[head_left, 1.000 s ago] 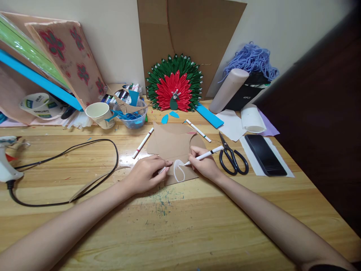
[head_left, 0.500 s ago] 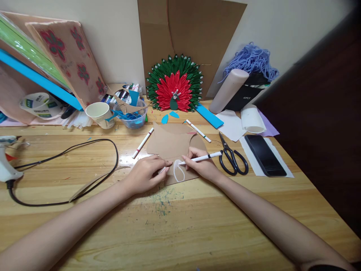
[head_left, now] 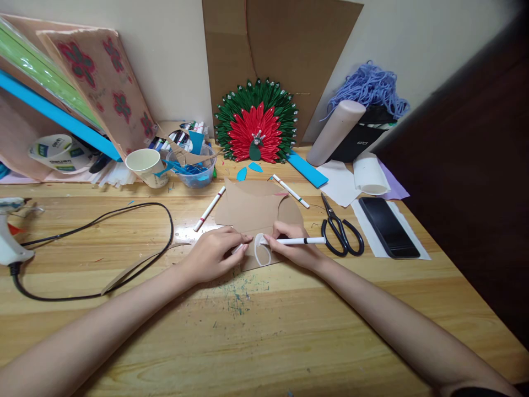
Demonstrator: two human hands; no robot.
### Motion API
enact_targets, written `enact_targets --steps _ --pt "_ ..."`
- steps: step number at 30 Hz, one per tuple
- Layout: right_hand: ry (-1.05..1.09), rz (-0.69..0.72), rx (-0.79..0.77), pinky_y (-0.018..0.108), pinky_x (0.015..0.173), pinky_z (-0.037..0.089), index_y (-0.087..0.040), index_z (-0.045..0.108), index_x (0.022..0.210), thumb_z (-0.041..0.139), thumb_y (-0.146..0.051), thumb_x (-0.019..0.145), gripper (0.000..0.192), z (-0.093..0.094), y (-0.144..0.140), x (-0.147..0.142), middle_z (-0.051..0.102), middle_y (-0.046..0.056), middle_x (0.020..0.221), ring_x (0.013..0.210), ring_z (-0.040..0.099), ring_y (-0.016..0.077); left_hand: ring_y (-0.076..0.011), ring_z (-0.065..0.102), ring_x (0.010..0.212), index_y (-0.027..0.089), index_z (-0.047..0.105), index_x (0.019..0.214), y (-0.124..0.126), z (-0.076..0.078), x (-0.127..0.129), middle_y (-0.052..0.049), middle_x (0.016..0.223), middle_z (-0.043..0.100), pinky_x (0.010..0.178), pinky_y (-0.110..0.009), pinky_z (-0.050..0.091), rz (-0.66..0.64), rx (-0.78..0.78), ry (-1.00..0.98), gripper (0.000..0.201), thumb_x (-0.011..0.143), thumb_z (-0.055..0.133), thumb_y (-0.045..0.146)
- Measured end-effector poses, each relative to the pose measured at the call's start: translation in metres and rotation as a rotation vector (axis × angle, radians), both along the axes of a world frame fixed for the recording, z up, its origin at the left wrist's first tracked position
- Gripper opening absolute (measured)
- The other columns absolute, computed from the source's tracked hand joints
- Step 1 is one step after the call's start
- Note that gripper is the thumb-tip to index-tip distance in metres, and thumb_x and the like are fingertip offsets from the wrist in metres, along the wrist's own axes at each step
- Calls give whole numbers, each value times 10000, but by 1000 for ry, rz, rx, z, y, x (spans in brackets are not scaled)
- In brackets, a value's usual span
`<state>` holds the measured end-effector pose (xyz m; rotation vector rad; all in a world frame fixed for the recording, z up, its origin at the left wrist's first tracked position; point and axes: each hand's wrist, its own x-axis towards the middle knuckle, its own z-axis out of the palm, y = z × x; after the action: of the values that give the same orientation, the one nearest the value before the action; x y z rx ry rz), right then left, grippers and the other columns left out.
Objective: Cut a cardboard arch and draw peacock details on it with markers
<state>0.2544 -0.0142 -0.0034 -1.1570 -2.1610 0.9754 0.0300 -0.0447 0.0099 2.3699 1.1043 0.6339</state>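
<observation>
My right hand is closed around a white marker with a black band. Its tip touches a white oval outline drawn on brown cardboard. To the left of the outline, my left hand rests on the cardboard's edge with curled fingers. A small white piece, apparently the marker's cap, pokes out between its thumb and fingers. Another cut cardboard piece with curved edges lies just beyond both hands. Black-handled scissors lie to the right of my right hand.
Two capped markers flank the cardboard. A glue gun and its looping cord are on the left. Behind stand a paper cup, a plastic tub and a red-green peacock craft. A phone lies on the right.
The marker in my right hand has swung to a more level angle, and its tip has shifted slightly left along the white outline. My left hand stays in place.
</observation>
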Motion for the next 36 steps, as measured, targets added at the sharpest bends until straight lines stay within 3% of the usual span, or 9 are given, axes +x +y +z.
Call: enact_targets --steps 2,6,10,14,18,25,28,32,36 --pt "-21 50 -16 217 482 286 -189 433 586 539 -340 828 304 1 -1 -1 483 -37 544 513 424 94 -184 617 864 169 653 1011 0 0 0 -77 948 699 761 -312 486 -9 -4 -12 269 888 421 230" --pt "0 -16 -56 215 470 273 -193 445 612 540 -369 828 294 3 -1 -1 484 -39 548 511 414 96 -182 619 846 179 650 1020 0 -1 -1 -72 930 699 744 -308 486 -4 3 -21 266 886 427 229" --pt "11 66 -144 212 480 292 -189 451 605 574 -373 805 298 2 1 -1 502 -38 551 520 424 97 -183 616 858 170 649 1016 -1 -1 -1 -74 941 697 754 -307 483 -8 0 -9 266 889 423 229" --pt "28 10 -153 207 477 289 -189 457 630 563 -386 815 290 2 1 0 496 -40 564 529 423 97 -182 618 849 167 650 1012 0 0 0 -78 926 696 751 -303 481 -5 -5 4 267 889 422 232" --pt "26 113 -206 206 481 298 -184 476 631 579 -368 803 272 2 1 -1 515 -37 574 530 431 94 -184 616 852 154 651 1008 0 1 0 -83 928 695 751 -302 480 -5 -4 3 275 892 415 235" --pt "16 154 -199 209 494 317 -186 483 628 580 -339 803 252 3 1 0 544 -24 594 545 458 101 -184 617 850 168 652 1005 0 1 1 -77 942 697 753 -307 482 -1 -6 -5 267 885 421 229" --pt "22 98 -171 208 487 309 -189 481 641 569 -346 812 248 4 1 0 538 -27 591 539 447 100 -184 620 851 169 656 1004 0 0 0 -77 939 699 756 -311 484 -5 -7 -12 268 885 424 229" --pt "22 189 -196 208 494 317 -184 480 613 576 -314 800 247 4 2 0 541 -23 595 538 450 97 -179 622 845 182 659 1011 0 -1 0 -75 936 697 746 -303 490 0 2 -27 271 882 427 235" --pt "28 136 -211 206 487 314 -188 485 637 568 -333 810 241 4 2 0 544 -30 587 530 452 97 -179 620 843 186 661 1010 0 0 0 -74 921 693 744 -303 489 0 1 -19 274 884 423 241"
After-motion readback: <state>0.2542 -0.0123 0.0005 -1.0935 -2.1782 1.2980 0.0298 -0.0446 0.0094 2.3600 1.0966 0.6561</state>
